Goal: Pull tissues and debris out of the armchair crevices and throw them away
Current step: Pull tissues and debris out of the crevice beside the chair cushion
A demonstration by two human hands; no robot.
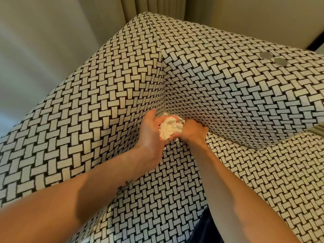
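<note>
Both forearms are reaching forward over the seat cushion of the basket-weave armchair and meeting at its inner corner. The left hand is cupping a crumpled white tissue wad, its fingers curling round the wad from below. The right hand is pinching the wad's right edge with narrowly curled fingers. Its tips are hidden, so I cannot tell whether any are also digging into the seam.

The wad is sitting between the two hands and touching both. It is bunched, with no clear long axis, and its far edge is lying against the corner crevice just beyond the hands. The left hand seems to be carrying most of it, so the pull probably comes back toward the person.

Beyond the right hand and well apart from it, two round grey discs are lying on the chair's upper surface. A curtain is hanging farther off.
</note>
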